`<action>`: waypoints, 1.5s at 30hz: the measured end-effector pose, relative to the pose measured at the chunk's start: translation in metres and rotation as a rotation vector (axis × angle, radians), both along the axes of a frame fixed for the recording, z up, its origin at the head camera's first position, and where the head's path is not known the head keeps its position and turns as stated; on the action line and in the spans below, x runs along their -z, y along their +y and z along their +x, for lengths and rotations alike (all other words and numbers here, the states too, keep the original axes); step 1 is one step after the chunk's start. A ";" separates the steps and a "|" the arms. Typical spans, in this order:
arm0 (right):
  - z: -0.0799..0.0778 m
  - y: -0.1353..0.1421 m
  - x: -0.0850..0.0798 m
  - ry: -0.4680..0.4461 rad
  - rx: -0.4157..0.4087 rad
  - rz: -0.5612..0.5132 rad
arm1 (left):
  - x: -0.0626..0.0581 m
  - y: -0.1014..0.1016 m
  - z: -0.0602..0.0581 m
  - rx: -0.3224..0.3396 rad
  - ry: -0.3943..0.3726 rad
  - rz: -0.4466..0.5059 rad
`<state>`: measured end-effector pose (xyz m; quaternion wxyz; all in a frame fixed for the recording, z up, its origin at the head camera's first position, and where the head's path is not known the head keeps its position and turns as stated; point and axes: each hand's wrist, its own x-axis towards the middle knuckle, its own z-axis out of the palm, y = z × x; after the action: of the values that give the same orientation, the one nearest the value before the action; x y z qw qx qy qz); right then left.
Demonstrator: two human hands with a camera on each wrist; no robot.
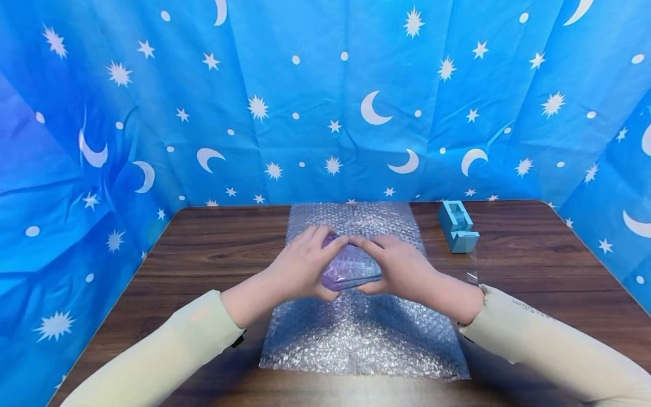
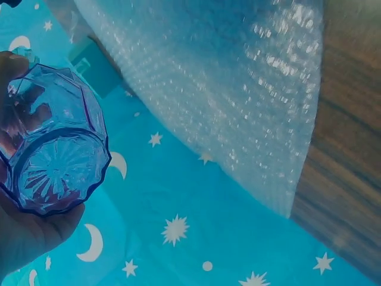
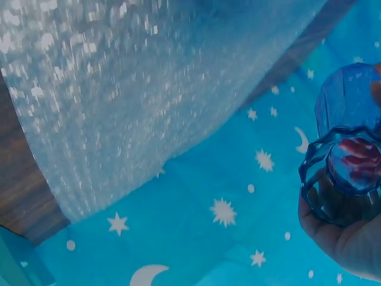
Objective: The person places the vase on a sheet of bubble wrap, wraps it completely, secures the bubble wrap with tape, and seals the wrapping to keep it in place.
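Note:
A faceted glass tumbler (image 1: pixel 351 268), tinted purple to blue, is held on its side above the bubble wrap (image 1: pixel 361 345). My left hand (image 1: pixel 301 263) grips its purple end, thumb and fingers spread around the wall. At the blue end my right hand (image 1: pixel 407 265) holds it the same way, and the fingertips of both hands meet near the top. In the left wrist view the tumbler (image 2: pixel 59 161) shows a round end with a sunburst pattern. Its scalloped rim (image 3: pixel 309 164) appears in the right wrist view, beside the right hand's curled fingers.
The bubble wrap runs flat over the brown wooden table (image 1: pixel 203 243) from its back edge toward the front. A teal tape dispenser (image 1: pixel 459 227) stands at the back right, with clear tape (image 1: pixel 473 277) near it. Blue star-and-moon cloth (image 1: pixel 325 85) hangs behind and at both sides.

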<state>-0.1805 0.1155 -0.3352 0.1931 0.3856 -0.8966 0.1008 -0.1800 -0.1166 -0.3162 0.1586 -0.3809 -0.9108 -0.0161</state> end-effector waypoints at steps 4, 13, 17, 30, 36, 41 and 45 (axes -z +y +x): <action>0.007 -0.001 0.005 -0.002 -0.024 0.005 | 0.004 -0.003 0.006 0.020 -0.036 -0.001; 0.015 0.000 0.016 -0.024 -0.044 0.017 | 0.015 -0.006 0.014 0.061 -0.055 0.006; 0.019 0.000 0.022 -0.044 -0.058 0.009 | 0.022 -0.008 0.017 0.075 -0.071 0.004; 0.031 -0.001 0.038 -0.168 -0.060 0.012 | 0.035 -0.008 0.027 0.084 -0.178 -0.007; 0.032 -0.002 0.045 -0.230 -0.061 -0.002 | 0.040 -0.008 0.027 0.083 -0.229 -0.005; 0.031 -0.001 0.047 -0.265 -0.050 -0.002 | 0.041 -0.008 0.026 0.073 -0.266 -0.025; 0.030 -0.001 0.050 -0.300 -0.064 -0.006 | 0.043 -0.008 0.026 0.058 -0.295 -0.049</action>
<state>-0.1501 0.1141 -0.3851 0.0549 0.3941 -0.9022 0.1663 -0.1542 -0.1243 -0.3591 0.0133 -0.4043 -0.9129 -0.0540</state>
